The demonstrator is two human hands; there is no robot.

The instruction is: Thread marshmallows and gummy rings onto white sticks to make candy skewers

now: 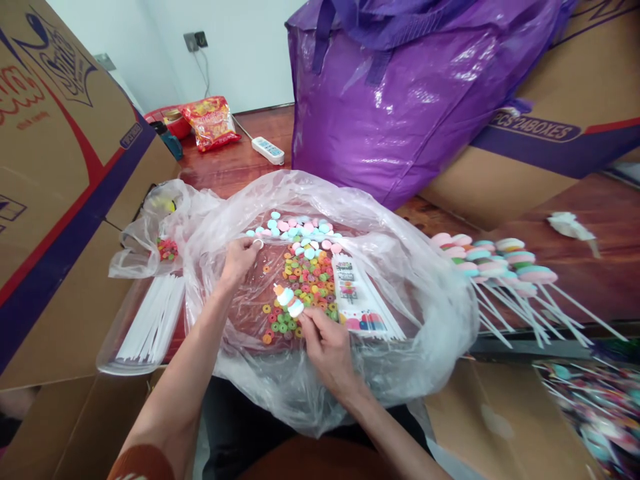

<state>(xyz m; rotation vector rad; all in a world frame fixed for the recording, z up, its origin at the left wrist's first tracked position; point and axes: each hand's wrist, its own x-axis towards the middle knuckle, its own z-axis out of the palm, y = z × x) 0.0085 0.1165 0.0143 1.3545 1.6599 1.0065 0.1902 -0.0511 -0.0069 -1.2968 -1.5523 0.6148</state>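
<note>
From where I stand, with the middle of the clear plastic sheet (440, 320) as a clock's centre and twelve on the side away from the seated person, the loaded stick (290, 301) is just off centre toward nine. It slants above the coloured rings (313, 283), tip pointing to about eleven. The right grip (330, 347) pinches it below the lowest sweets, its lower end hidden. Out at ten, the left grip (241, 260) has a small pale disc (259, 244) nipped between thumb and fingertip, near the pastel discs (300, 230) at twelve.

I'd reckon the loaded stick weighs next to nothing, though the sweets bunched toward its tip should make it top-heavy and apt to twirl in a slack pinch. Best take it right under the lowest sweet, firmly but without crushing. The discs look soft, likelier to dent than break; I'd hold one by its rim. The rings look dry and brittle, and could well crack if forced askew.

At nine, bare white sticks (150, 323) lie in a shallow clear tray (106, 363), probably smooth and bendy; at three, sweet-topped sticks (536, 274) lie bunched on the worktop (615, 287).
</note>
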